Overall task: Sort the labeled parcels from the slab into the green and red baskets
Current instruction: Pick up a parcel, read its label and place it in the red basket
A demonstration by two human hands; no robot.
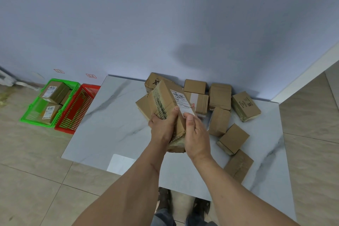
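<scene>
Both hands hold one long cardboard parcel above the white marble slab, its white label facing up. My left hand grips its left side, thumb on top. My right hand holds its right side with the thumb on the label's lower end. Several more brown parcels lie on the slab to the right and behind. The green basket on the floor at left holds two labeled parcels. Beside it stands the red basket, with nothing visible inside.
A pale blue wall runs behind the slab and baskets, with two small red-bordered tags low on it. Beige floor tiles surround the slab. My shoes stand at the slab's near edge.
</scene>
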